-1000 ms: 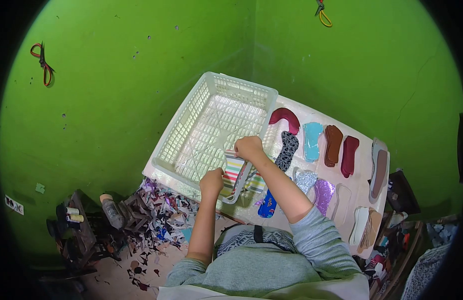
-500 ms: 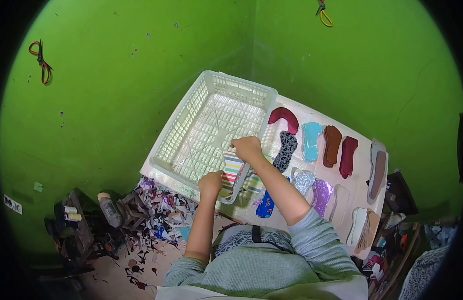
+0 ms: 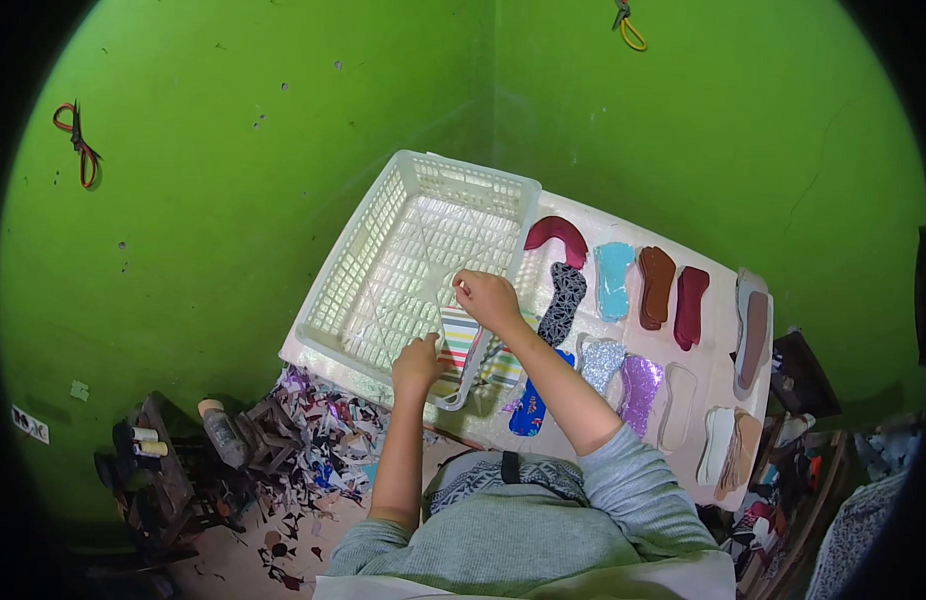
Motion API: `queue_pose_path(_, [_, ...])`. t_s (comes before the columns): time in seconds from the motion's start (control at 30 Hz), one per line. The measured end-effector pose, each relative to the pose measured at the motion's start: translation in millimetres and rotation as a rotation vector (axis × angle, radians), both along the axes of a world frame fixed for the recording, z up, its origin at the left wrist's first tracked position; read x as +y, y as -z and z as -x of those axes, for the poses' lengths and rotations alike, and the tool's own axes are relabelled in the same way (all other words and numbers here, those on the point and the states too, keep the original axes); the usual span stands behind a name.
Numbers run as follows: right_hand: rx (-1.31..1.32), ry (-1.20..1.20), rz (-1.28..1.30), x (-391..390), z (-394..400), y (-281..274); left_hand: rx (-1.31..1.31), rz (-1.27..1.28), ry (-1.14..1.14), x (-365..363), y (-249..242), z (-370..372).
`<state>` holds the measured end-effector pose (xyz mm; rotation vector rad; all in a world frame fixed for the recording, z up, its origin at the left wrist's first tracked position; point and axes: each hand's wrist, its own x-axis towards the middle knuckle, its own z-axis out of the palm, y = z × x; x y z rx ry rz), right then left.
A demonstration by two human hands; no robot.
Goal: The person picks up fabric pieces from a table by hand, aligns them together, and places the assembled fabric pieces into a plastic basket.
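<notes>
A striped fabric-like piece point(image 3: 457, 335) in white, yellow, red and grey lies inside the right side of a white plastic basket point(image 3: 328, 255). My left hand point(image 3: 417, 368) rests at the left edge of the striped piece, its fingers apart. Just above the upper edge of that piece is my right hand point(image 3: 488, 300), fingers curled together; whatever may be between the fingertips is hidden. My right forearm passes over the basket's right rim. Outside that rim lies another striped piece point(image 3: 503, 368), partly covered by the arm.
Stacks of cut pieces cover the table's right side: black patterned point(image 3: 562, 305), turquoise point(image 3: 613, 280), brown point(image 3: 656, 288), dark red point(image 3: 691, 308), glittery purple point(image 3: 641, 395) and blue point(image 3: 528, 408). Scraps point(image 3: 328, 435) litter the floor at left. Scissors point(image 3: 78, 143) hang on the green wall.
My right hand has lifted off the striped piece's upper edge, fingers curling. The left hand's fingers have loosened at its side. The whole view has shifted slightly.
</notes>
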<state>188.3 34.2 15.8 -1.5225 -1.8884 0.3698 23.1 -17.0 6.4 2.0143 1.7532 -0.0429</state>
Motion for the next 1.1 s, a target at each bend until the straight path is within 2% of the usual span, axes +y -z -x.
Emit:
queue_pose_path(0.03, [0.098,-0.016,-0.045,-1,-3,0,-0.001,-0.007,0.005,1,1,-1])
queue_pose_path(0.1, [0.15,-0.038,-0.084,-6,-8,1,-0.223,-0.22,-0.049,1,-2,-1])
queue_pose_path(0.13, [0.206,-0.063,-0.113,-12,-11,3,-0.222,-0.219,-0.045,-1,-5,-3])
queue_pose_path(0.17, [0.208,-0.06,-0.111,-19,-14,5,-0.342,-0.351,0.005,-4,-9,-4])
queue_pose_path(0.2, [0.345,-0.077,-0.133,-26,-19,6,-0.462,-0.486,0.055,-6,-14,-6])
queue_pose_path(0.23, [0.482,-0.095,-0.155,-34,-23,6,-0.461,-0.488,0.057,-8,-15,-7])
queue_pose_path(0.27, [0.484,-0.094,-0.155,-43,-28,8,-0.531,-0.584,0.077,-12,-14,-7])
queue_pose_path(0.3, [0.563,0.024,-0.112,-56,-32,13,-0.601,-0.678,0.095,-19,-13,-7])
queue_pose_path(0.33, [0.638,0.142,-0.068,-68,-37,20,-0.601,-0.675,0.094,-28,-14,-11])
queue_pose_path(0.37, [0.636,0.144,-0.066,-81,-43,27,-0.676,-0.68,0.069,-40,-16,-18])
queue_pose_path(0.4, [0.577,0.18,-0.025,-94,-48,36,-0.752,-0.687,0.045,-52,-19,-27])
queue_pose_path(0.47, [0.516,0.221,0.02,-118,-55,56,-0.745,-0.684,0.087,-71,-24,-46])
queue_pose_path(0.53, [0.583,0.283,0.143,-138,-58,71,-0.736,-0.685,0.248,-84,-20,-63])
queue_pose_path(0.6, [0.535,0.323,0.186,-149,-61,80,-0.723,-0.619,0.286,-90,-8,-74])
queue_pose_path(0.67, [0.445,0.328,0.178,-154,-64,84,-0.715,-0.555,0.322,-90,9,-82])
queue_pose_path(0.77, [0.381,0.287,0.146,-152,-68,92,-0.529,-0.341,0.336,-78,39,-80])
queue_pose_path(0.9, [0.337,0.219,0.147,-146,-64,106,-0.509,-0.33,0.305,-72,74,-84])
queue_pose_path(0.97, [0.322,0.191,0.19,-146,-64,117,-0.494,-0.381,0.366,-71,97,-85])
queue_pose_path(1.1, [0.345,0.181,0.168,-148,-66,119,-0.475,-0.381,0.354,-77,102,-86])
